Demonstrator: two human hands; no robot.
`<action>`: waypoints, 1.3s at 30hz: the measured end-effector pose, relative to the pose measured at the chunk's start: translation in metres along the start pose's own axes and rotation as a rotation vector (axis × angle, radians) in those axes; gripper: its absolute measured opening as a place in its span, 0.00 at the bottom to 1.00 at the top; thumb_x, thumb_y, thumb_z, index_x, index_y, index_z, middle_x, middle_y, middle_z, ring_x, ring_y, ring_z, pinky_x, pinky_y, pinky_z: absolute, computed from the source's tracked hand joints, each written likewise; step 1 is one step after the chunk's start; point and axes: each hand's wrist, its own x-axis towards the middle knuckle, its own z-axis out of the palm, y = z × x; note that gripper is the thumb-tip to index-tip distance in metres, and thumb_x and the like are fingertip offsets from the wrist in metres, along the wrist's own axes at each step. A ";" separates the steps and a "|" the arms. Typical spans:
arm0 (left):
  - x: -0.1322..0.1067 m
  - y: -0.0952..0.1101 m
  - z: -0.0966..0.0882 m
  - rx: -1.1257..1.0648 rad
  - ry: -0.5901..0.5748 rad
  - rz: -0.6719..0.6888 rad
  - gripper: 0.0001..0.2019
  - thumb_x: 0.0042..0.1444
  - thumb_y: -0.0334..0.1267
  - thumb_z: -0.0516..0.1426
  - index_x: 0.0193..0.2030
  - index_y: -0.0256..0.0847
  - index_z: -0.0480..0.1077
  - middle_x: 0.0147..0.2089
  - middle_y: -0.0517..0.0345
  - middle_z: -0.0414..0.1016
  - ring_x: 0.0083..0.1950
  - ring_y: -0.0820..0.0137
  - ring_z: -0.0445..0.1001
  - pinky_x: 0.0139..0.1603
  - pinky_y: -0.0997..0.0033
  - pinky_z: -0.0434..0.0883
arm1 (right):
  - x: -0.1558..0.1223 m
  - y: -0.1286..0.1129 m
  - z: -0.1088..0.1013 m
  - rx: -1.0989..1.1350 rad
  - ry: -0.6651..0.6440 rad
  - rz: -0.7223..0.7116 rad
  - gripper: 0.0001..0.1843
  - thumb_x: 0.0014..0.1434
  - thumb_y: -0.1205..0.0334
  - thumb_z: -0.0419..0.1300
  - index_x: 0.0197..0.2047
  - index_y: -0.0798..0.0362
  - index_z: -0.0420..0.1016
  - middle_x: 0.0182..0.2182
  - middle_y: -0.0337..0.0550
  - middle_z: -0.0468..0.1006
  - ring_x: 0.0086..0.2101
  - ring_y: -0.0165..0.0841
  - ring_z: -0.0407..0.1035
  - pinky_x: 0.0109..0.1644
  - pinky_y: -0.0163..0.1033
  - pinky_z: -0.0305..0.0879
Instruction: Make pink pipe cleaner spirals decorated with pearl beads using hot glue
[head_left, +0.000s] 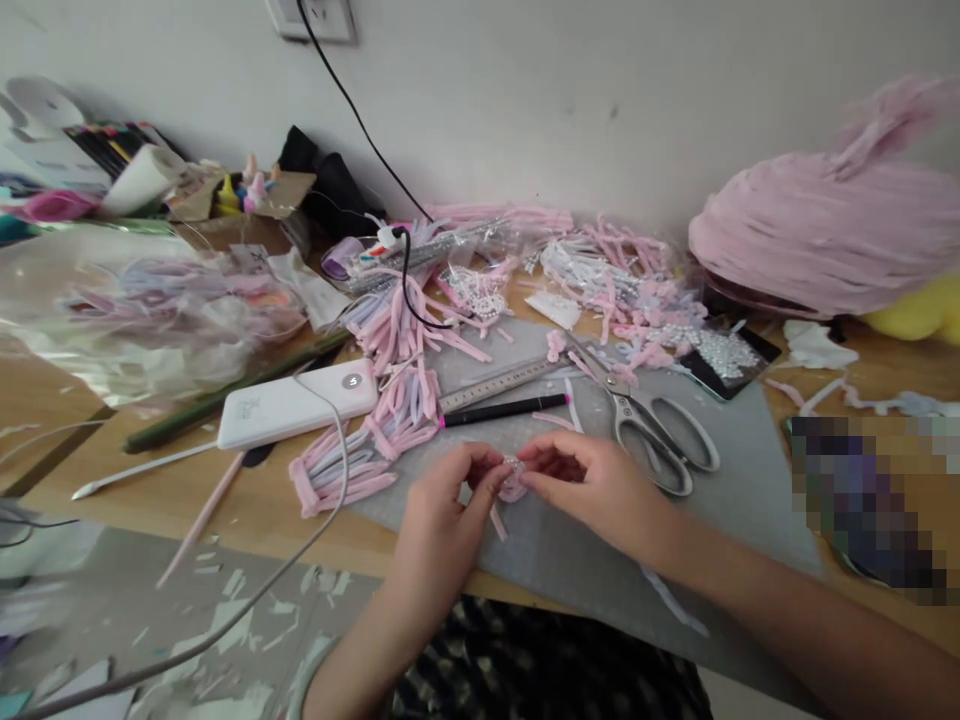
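Both hands meet over a grey mat (600, 560) at the table's front edge. My left hand (442, 510) and my right hand (592, 480) pinch a small pink pipe-cleaner piece (512, 487) between their fingertips; a short pink tail hangs below it. Something small and sparkly sits on top of the piece. Just beyond the hands lie a black pen with a pink cap (504, 409), a metal ruler (499, 383) and silver scissors (654, 430).
Heaps of pink and lilac pipe cleaners (375, 440) cover the table's middle and back. A white power bank (296, 405) with a grey cable lies at left. A big pink bundle (817, 235) sits at right, a tray of rhinestones (724, 355) beside it. Wrapped flowers (142, 310) lie at far left.
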 end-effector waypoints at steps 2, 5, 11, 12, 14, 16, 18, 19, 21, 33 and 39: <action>0.001 0.002 0.001 0.033 -0.013 0.014 0.04 0.54 0.35 0.55 0.31 0.39 0.69 0.27 0.62 0.72 0.29 0.74 0.70 0.31 0.77 0.65 | 0.002 0.003 0.001 0.059 0.010 0.008 0.08 0.52 0.61 0.59 0.36 0.52 0.73 0.31 0.39 0.77 0.31 0.29 0.71 0.35 0.33 0.66; 0.001 0.003 0.000 0.058 -0.030 0.028 0.04 0.55 0.35 0.55 0.31 0.39 0.69 0.28 0.61 0.73 0.30 0.74 0.70 0.31 0.77 0.65 | 0.005 0.002 0.001 0.087 -0.001 0.036 0.04 0.52 0.63 0.59 0.32 0.53 0.73 0.26 0.37 0.76 0.26 0.28 0.69 0.29 0.32 0.64; -0.004 -0.007 -0.005 0.121 -0.109 0.125 0.04 0.56 0.33 0.54 0.38 0.40 0.69 0.32 0.59 0.73 0.33 0.72 0.70 0.34 0.74 0.66 | 0.005 0.005 0.001 -0.098 0.015 -0.043 0.06 0.54 0.63 0.57 0.30 0.52 0.74 0.23 0.36 0.74 0.23 0.27 0.66 0.26 0.32 0.60; -0.005 -0.010 -0.006 0.143 -0.118 0.154 0.05 0.55 0.32 0.54 0.39 0.40 0.69 0.34 0.58 0.73 0.35 0.71 0.69 0.36 0.73 0.66 | 0.005 0.006 0.001 -0.149 0.036 -0.069 0.05 0.54 0.63 0.57 0.30 0.52 0.75 0.24 0.37 0.74 0.24 0.27 0.66 0.27 0.32 0.60; -0.007 -0.015 -0.007 0.197 -0.122 0.197 0.07 0.54 0.32 0.56 0.41 0.40 0.68 0.37 0.56 0.72 0.39 0.69 0.69 0.40 0.70 0.66 | 0.003 0.009 0.002 -0.245 0.071 -0.116 0.05 0.55 0.63 0.57 0.31 0.51 0.75 0.25 0.37 0.74 0.26 0.27 0.65 0.28 0.32 0.59; -0.008 -0.018 -0.009 0.256 -0.115 0.210 0.08 0.54 0.33 0.56 0.42 0.41 0.68 0.39 0.55 0.72 0.41 0.67 0.68 0.42 0.67 0.65 | 0.002 0.010 0.003 -0.314 0.096 -0.146 0.05 0.55 0.63 0.58 0.31 0.51 0.75 0.26 0.37 0.74 0.27 0.28 0.65 0.30 0.33 0.59; -0.008 -0.020 -0.010 0.309 -0.111 0.208 0.08 0.54 0.34 0.56 0.42 0.42 0.68 0.39 0.56 0.72 0.42 0.66 0.68 0.43 0.66 0.63 | 0.001 0.012 0.005 -0.353 0.115 -0.163 0.04 0.56 0.64 0.58 0.31 0.52 0.74 0.27 0.37 0.73 0.29 0.28 0.65 0.32 0.33 0.60; -0.009 -0.020 -0.010 0.330 -0.111 0.203 0.08 0.54 0.35 0.56 0.42 0.42 0.68 0.39 0.56 0.73 0.42 0.66 0.69 0.42 0.66 0.63 | 0.001 0.013 0.006 -0.363 0.123 -0.172 0.04 0.56 0.64 0.58 0.31 0.52 0.74 0.27 0.37 0.73 0.29 0.28 0.65 0.33 0.34 0.60; -0.009 -0.020 -0.010 0.363 -0.109 0.192 0.08 0.54 0.36 0.56 0.42 0.42 0.68 0.39 0.57 0.73 0.41 0.66 0.69 0.42 0.65 0.62 | 0.002 0.015 0.008 -0.375 0.132 -0.192 0.04 0.56 0.64 0.58 0.32 0.51 0.74 0.27 0.38 0.73 0.29 0.29 0.65 0.33 0.34 0.60; -0.008 -0.020 -0.009 0.477 -0.129 0.187 0.07 0.56 0.38 0.55 0.41 0.45 0.71 0.41 0.57 0.75 0.43 0.65 0.71 0.41 0.64 0.57 | 0.005 0.021 0.010 -0.469 0.144 -0.221 0.04 0.57 0.64 0.58 0.32 0.51 0.74 0.25 0.38 0.71 0.27 0.29 0.64 0.31 0.35 0.60; -0.008 -0.020 -0.010 0.486 -0.131 0.199 0.08 0.56 0.38 0.55 0.42 0.45 0.71 0.40 0.57 0.75 0.42 0.65 0.71 0.39 0.65 0.56 | 0.005 0.022 0.011 -0.488 0.158 -0.183 0.04 0.55 0.66 0.58 0.34 0.52 0.75 0.25 0.38 0.70 0.25 0.28 0.63 0.30 0.34 0.60</action>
